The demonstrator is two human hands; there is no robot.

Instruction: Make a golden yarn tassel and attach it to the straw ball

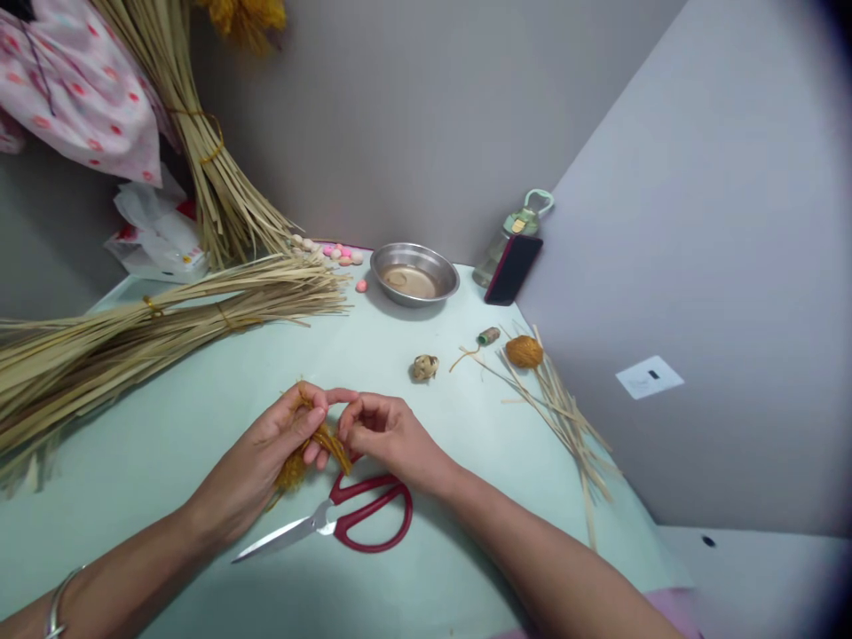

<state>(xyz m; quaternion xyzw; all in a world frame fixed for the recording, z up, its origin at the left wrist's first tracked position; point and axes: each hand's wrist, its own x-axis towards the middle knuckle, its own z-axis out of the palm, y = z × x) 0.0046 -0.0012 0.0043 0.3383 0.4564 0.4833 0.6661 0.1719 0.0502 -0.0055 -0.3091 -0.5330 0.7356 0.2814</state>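
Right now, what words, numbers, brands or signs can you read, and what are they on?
No words, numbers, brands or signs can be read.
White packet: small red marks, too blurred.
Wall plate: faint marks, too small.
Phone: dark screen, no text showing.

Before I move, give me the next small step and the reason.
I'd probably bring the right hand to grip the free end of the golden fibre bundle: the left hand holds the bundle, and that end juts out close beside the right fingers.

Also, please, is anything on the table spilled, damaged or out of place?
Only mildly: the strips at the right lie loose and crossed, unlike the tied bundles at left. No spill or damage shows.
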